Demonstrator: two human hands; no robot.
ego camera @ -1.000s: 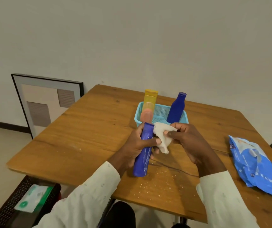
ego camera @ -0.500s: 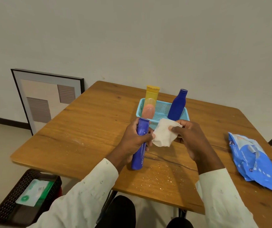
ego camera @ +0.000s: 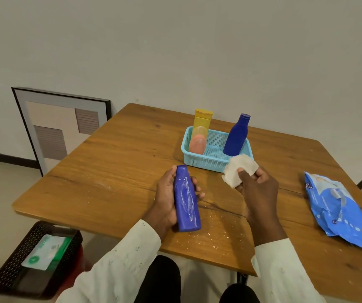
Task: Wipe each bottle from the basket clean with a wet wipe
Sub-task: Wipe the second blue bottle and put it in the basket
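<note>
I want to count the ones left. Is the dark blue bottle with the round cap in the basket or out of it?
In. The dark blue bottle stands upright inside the light blue basket, at its right end, its base below the rim.

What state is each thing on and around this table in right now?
Left hand: gripping the blue tube.
Blue tube: lying in the palm, streaked with white smears.
Right hand: pinching the wipe.
Wipe: crumpled, off the tube.
Basket: holds three bottles.
Blue bottle: capped, leaning.
Yellow bottle: upright.
Pink bottle: upright.
Wipes pack: lying flat.
</note>
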